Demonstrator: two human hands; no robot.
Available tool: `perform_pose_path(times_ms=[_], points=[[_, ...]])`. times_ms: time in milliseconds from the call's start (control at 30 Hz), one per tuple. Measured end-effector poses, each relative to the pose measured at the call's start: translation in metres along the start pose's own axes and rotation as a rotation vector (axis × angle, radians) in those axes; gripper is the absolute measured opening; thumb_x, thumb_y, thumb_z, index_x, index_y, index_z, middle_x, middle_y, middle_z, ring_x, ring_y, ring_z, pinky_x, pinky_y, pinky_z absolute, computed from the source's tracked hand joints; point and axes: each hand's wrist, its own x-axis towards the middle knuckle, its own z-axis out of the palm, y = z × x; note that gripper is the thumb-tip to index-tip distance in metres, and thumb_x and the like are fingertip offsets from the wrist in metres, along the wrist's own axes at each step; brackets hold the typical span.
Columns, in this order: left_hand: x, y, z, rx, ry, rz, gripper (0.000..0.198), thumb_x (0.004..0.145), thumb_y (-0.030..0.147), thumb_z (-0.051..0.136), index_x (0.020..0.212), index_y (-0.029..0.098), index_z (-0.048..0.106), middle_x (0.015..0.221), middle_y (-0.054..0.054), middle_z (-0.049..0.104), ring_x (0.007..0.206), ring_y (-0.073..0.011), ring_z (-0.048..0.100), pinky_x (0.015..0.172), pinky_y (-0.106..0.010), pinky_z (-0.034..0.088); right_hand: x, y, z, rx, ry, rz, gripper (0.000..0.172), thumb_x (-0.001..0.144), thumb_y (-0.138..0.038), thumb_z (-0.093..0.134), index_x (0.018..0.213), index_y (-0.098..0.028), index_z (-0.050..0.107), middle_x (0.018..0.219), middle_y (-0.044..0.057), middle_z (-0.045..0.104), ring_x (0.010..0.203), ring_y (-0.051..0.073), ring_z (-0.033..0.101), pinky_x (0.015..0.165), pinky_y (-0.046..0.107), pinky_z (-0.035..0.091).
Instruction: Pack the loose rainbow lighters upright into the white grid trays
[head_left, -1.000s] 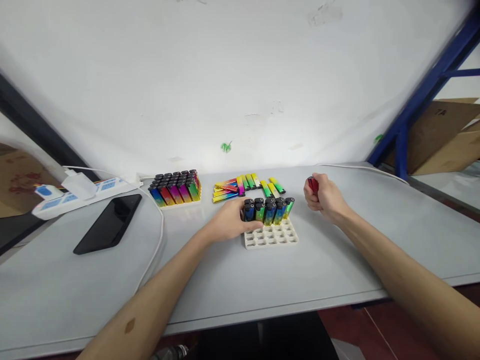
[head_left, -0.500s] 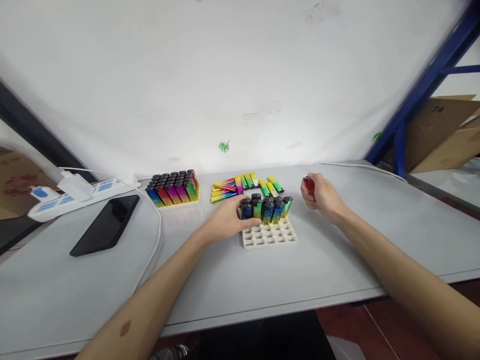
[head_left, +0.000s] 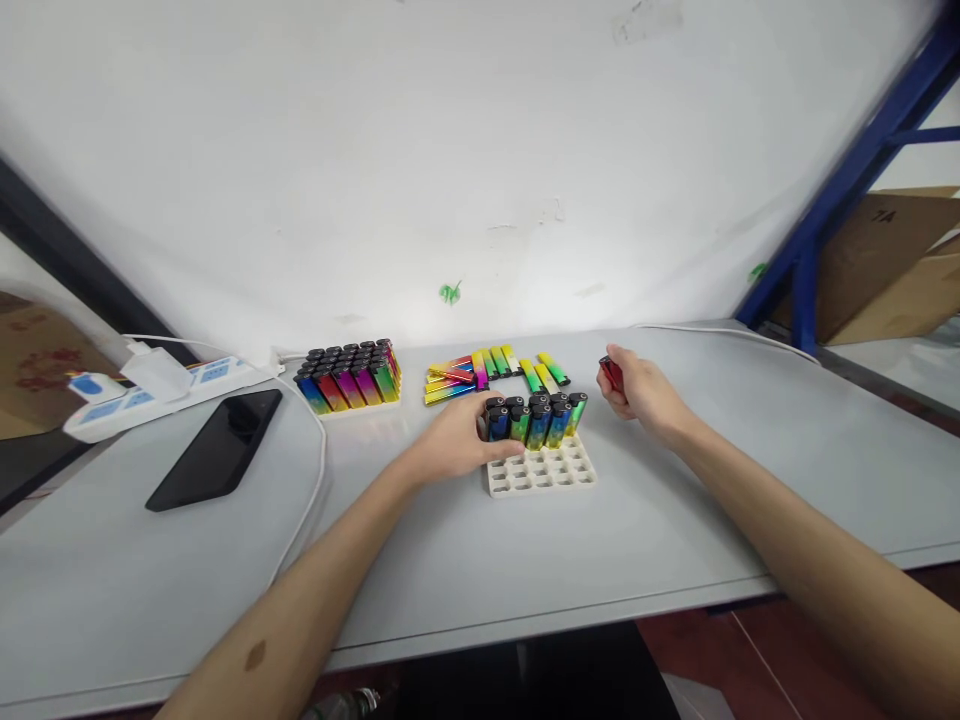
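Centre right: red lighter (head_left: 612, 373), lower part hidden, clamped in right grip (head_left: 640, 390). Centre: left grip (head_left: 459, 440) beside upright lighters (head_left: 538, 427), fingertips hidden, closure indeterminable.

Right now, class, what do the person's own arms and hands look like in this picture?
The left forearm and right forearm are bare where they show, with no sleeves, watch or bracelet visible. The left forearm bears a small, irregular mark. The left hand and right hand are ungloved, and no rings can be seen.
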Motion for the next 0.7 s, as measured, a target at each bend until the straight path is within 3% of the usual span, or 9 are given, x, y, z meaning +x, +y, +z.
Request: perform_pose_path(times_ms=[167, 300, 400, 500, 600, 700], points=[[0.000, 0.001, 0.000, -0.033, -0.005, 0.008, 0.049, 0.072, 0.042, 0.076, 0.114, 0.020, 0.063, 0.108, -0.004, 0.070, 0.091, -0.0219, 0.065, 0.078, -0.032, 0.051, -0.005, -0.006, 0.001, 0.115, -0.034, -0.018, 0.055, 0.091, -0.065, 0.039, 0.065, -0.019, 0.054, 0.054, -0.002, 0.037, 0.044, 0.010, 0.029, 0.043, 0.026, 0.021], [0.000, 0.001, 0.000, -0.029, 0.000, 0.002, 0.053, 0.071, 0.043, 0.077, 0.116, 0.021, 0.063, 0.113, -0.004, 0.070, 0.097, -0.0236, 0.065, 0.082, -0.033, 0.051, -0.008, -0.012, -0.004, 0.255, -0.080, -0.087, 0.047, 0.090, -0.062, 0.047, 0.079, -0.020, 0.064, 0.070, 0.001, 0.047, 0.051, 0.011, 0.043, 0.047, 0.027, 0.034], [0.000, 0.001, 0.000, -0.037, -0.013, 0.003, 0.054, 0.071, 0.043, 0.076, 0.118, 0.021, 0.063, 0.115, -0.004, 0.069, 0.101, -0.0251, 0.064, 0.084, -0.034, 0.051, -0.009, -0.015, -0.011, 0.257, -0.088, -0.108, 0.040, 0.086, -0.060, 0.057, 0.085, -0.021, 0.069, 0.080, 0.003, 0.055, 0.067, 0.016, 0.055, 0.064, 0.030, 0.047], [0.000, 0.001, 0.000, -0.033, -0.020, -0.003, 0.054, 0.072, 0.043, 0.076, 0.119, 0.021, 0.063, 0.116, -0.004, 0.069, 0.103, -0.0260, 0.064, 0.086, -0.035, 0.051, -0.008, -0.016, -0.020, 0.188, -0.125, -0.160, 0.032, 0.083, -0.054, 0.065, 0.077, -0.022, 0.069, 0.086, 0.004, 0.060, 0.085, 0.019, 0.057, 0.081, 0.033, 0.046], [0.000, 0.000, 0.000, -0.021, -0.019, -0.015, 0.053, 0.072, 0.045, 0.075, 0.117, 0.021, 0.064, 0.115, -0.004, 0.070, 0.103, -0.0266, 0.064, 0.086, -0.036, 0.052, -0.009, -0.016, -0.028, 0.115, -0.225, -0.183, 0.030, 0.082, -0.048, 0.070, 0.068, -0.022, 0.065, 0.073, 0.003, 0.058, 0.081, 0.018, 0.055, 0.077, 0.032, 0.043], [0.000, -0.002, 0.000, -0.016, -0.019, -0.006, 0.053, 0.072, 0.046, 0.075, 0.117, 0.021, 0.064, 0.113, -0.004, 0.070, 0.101, -0.0265, 0.065, 0.085, -0.036, 0.052, -0.011, -0.017, -0.030, 0.118, -0.298, -0.161, 0.022, 0.080, -0.044, 0.073, 0.080, -0.022, 0.069, 0.072, 0.001, 0.060, 0.066, 0.013, 0.048, 0.066, 0.031, 0.039]])
